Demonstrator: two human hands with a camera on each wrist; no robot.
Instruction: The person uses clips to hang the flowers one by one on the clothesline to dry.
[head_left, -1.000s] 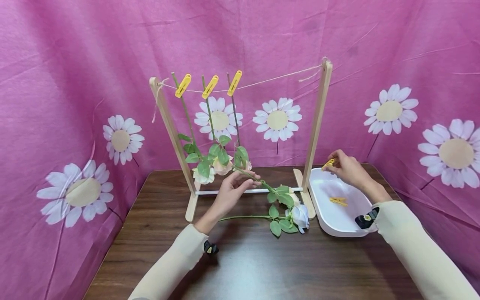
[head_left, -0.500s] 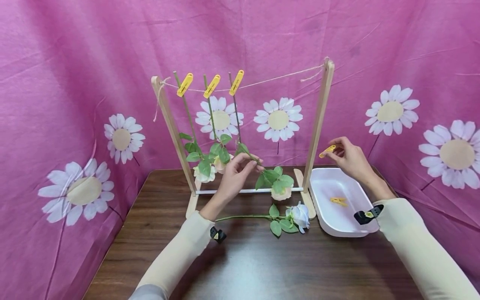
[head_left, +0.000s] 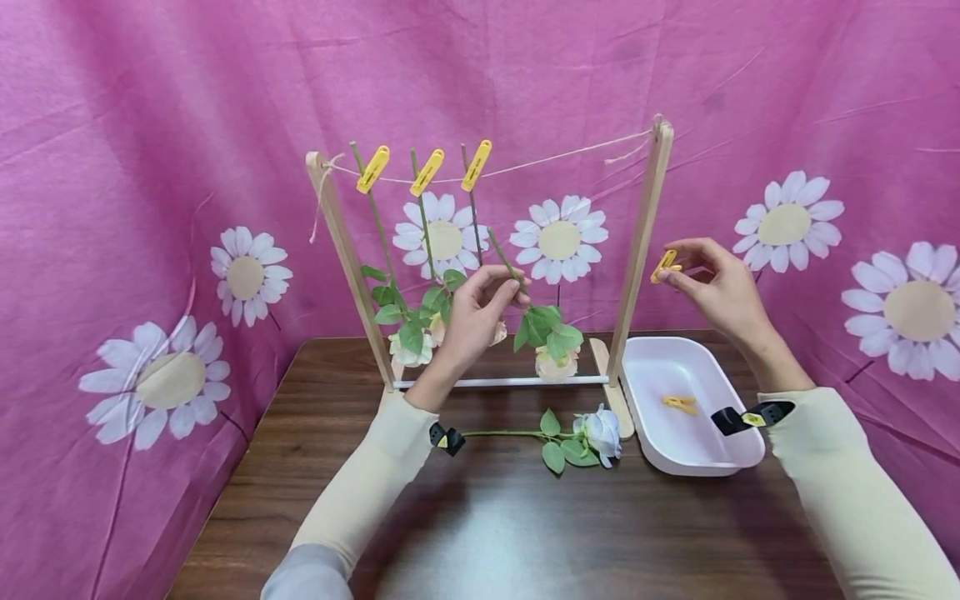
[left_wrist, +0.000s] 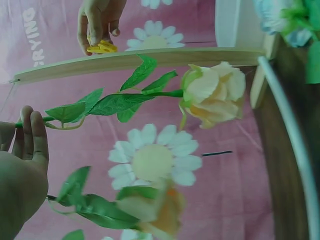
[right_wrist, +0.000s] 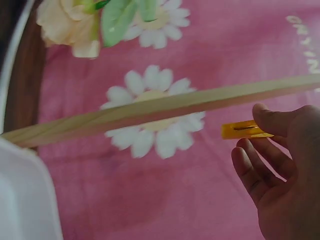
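My left hand (head_left: 483,312) pinches the green stem of a peach artificial rose (head_left: 557,363), which hangs bloom down in front of the string. In the left wrist view that rose (left_wrist: 214,95) shows its leaves and full bloom. My right hand (head_left: 723,287) pinches a yellow clothespin (head_left: 664,267) just right of the wooden rack's right post (head_left: 640,250). Three roses hang upside down from the string (head_left: 555,158) at its left part, each held by a yellow clothespin (head_left: 427,172). My left hand partly hides their blooms.
A pale blue rose (head_left: 600,433) lies on the brown table (head_left: 525,533), its stem pointing left. The white tub (head_left: 645,450) right of the rack holds one yellow clothespin (head_left: 679,405). A white bar (head_left: 495,382) joins the rack's feet. Pink cloth with printed daisies stands behind.
My left hand has lifted the peach rose off the table, and its bloom now hangs down. My right hand has risen from the tub with the clothespin.
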